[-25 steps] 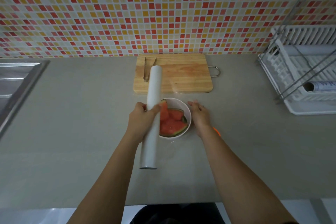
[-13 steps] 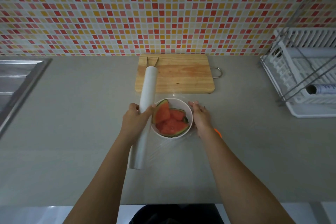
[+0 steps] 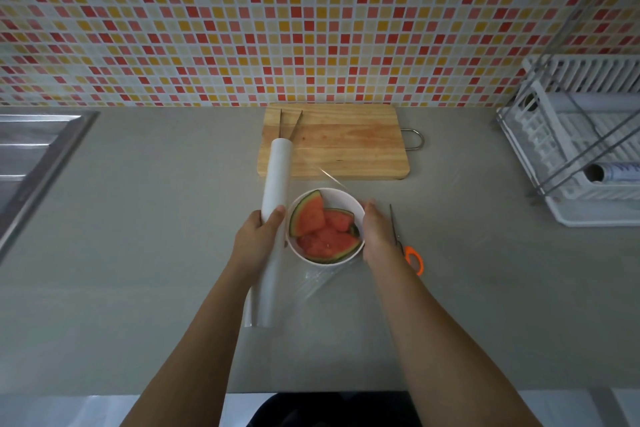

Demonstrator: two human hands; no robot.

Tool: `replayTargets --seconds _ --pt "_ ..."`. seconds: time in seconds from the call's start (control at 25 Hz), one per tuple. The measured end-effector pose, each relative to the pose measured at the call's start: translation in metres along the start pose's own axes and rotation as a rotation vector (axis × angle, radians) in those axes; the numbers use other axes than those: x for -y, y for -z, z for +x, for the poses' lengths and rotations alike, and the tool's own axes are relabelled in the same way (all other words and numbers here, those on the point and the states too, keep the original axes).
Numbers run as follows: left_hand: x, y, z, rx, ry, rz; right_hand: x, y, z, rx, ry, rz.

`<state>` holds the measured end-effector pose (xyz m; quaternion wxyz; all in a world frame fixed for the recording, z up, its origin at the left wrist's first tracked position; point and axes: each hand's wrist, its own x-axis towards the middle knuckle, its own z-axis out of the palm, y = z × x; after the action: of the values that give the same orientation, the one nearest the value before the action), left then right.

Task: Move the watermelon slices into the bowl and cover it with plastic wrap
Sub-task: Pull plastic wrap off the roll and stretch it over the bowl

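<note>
Two hands were at work over the counter point(image 3: 145, 253). Within the last second the left hand point(image 3: 258, 242), closed around the plastic wrap roll point(image 3: 272, 218), had drawn the roll leftward off the bowl point(image 3: 351, 199), so that it lay just beside the rim instead of across it. A clear sheet of film point(image 3: 320, 282) trailed from roll to bowl, puckered at the near side. The watermelon slices point(image 3: 320, 229) already sat inside the bowl. The right hand point(image 3: 379, 236) pressed loosely curled against the bowl's right wall, apparently pinning the film; scissors point(image 3: 407, 246) lay just beyond it. Covering seemed under way, with cutting probably next.
</note>
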<state>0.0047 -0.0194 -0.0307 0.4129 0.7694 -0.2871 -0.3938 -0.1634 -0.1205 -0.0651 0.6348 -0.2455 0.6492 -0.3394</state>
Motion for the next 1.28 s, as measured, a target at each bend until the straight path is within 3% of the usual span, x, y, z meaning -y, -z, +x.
replayTargets --seconds 0.16,0.56,0.64,0.72,0.76,0.84,0.88,1.0,1.12,1.28 --pt "-0.001 0.001 0.003 0.055 0.023 -0.040 0.009 -0.007 -0.004 -0.063 -0.017 0.042" --pt "0.000 0.001 0.006 0.069 0.048 -0.045 0.012 -0.004 -0.003 -0.067 -0.131 0.415" --pt "0.000 0.000 0.005 0.066 0.054 -0.069 0.012 0.001 -0.006 -0.186 0.008 0.313" --pt "0.000 -0.001 0.006 0.066 0.055 -0.087 0.011 0.013 -0.012 -0.402 0.262 0.321" --pt "0.000 -0.001 0.006 0.066 0.055 -0.089 0.008 0.018 -0.016 -0.422 0.420 0.298" --pt "0.000 0.000 0.006 0.065 0.055 -0.100 -0.005 0.021 -0.024 -0.235 0.661 0.133" --pt "0.000 0.000 0.006 0.065 0.056 -0.104 -0.015 0.020 -0.027 -0.092 0.688 0.066" --pt "0.000 -0.001 0.006 0.073 0.071 -0.093 -0.032 0.006 -0.028 0.133 0.538 0.087" --pt "0.001 -0.002 0.005 0.072 0.077 -0.115 -0.032 0.000 -0.020 0.102 0.380 0.117" --pt "0.006 -0.003 0.010 0.079 0.100 -0.136 -0.031 0.000 -0.019 -0.017 0.285 -0.113"
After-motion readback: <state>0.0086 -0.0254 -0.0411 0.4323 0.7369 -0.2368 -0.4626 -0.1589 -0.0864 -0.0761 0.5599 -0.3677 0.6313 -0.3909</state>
